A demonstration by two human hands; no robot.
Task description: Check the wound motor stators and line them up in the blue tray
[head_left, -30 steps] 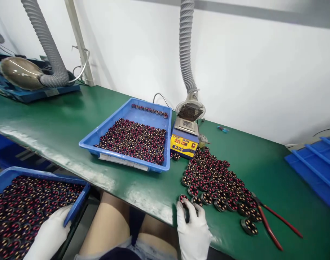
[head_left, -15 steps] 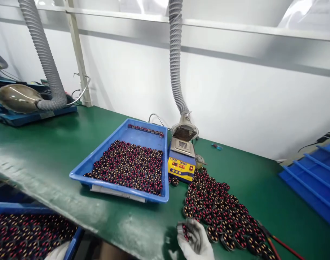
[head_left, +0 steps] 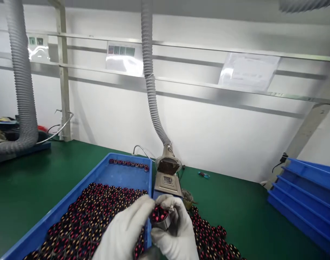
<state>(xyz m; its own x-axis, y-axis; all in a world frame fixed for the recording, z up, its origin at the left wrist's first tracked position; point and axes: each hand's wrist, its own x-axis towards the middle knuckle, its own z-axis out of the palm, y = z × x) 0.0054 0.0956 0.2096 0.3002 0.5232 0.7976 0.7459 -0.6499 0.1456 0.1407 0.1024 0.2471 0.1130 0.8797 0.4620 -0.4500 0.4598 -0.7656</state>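
Landmark is the metal-topped unit [head_left: 168,183]; its front is hidden behind the gloves. Round part [head_left: 159,216] sits just in front of it, raised and tilted, black and pink side showing. Right hand [head_left: 178,229] is partly closed, thumb and curled fingers pinching the part; its far side is covered. Left hand [head_left: 124,227] has bent fingers close together at the part's left edge, blurred; can't tell if it's gripping or how far the fingertips are open. Blue tray [head_left: 121,177] is left of the unit, near corner cut off. Loose parts pile [head_left: 210,236] is right and nearer, cut by the frame bottom. Hose [head_left: 151,86] comes down to the hood [head_left: 168,162] above the unit's rear. Dark blur low in front of the unit, unidentifiable.
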